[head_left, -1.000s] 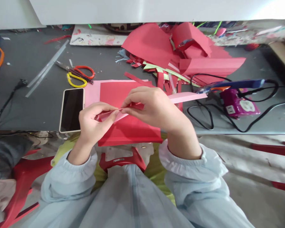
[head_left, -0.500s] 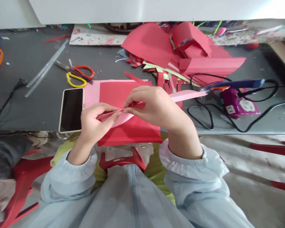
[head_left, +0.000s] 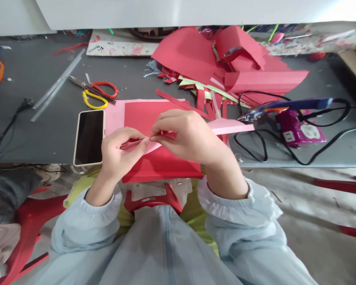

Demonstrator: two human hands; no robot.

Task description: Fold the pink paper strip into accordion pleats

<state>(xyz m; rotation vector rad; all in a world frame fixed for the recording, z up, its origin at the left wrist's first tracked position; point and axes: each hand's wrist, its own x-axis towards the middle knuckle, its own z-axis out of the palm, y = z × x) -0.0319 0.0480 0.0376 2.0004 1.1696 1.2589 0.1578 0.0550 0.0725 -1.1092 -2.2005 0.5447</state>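
A long pink paper strip [head_left: 230,126] runs beneath my right hand [head_left: 185,132], and its far end sticks out to the right. Thumb and fingers of that hand pinch the strip's edge. Close against it, my left hand [head_left: 121,148] pinches the same strip, the two sets of fingertips almost touching. Part of the strip is hidden behind my fingers. Below both hands lies a red paper sheet [head_left: 163,168], on top of a pink sheet [head_left: 115,113] that shows at the left and back.
A phone [head_left: 89,136] and scissors [head_left: 97,93] lie left of the paper. Red paper scraps [head_left: 186,55] pile up at the back. On the right are a glue gun [head_left: 296,105], its black cord [head_left: 265,152] and a purple power adapter [head_left: 299,130].
My right hand has shifted slightly left, towards my left hand. The strip's right end has drawn left and a little down, away from the glue gun's tip.
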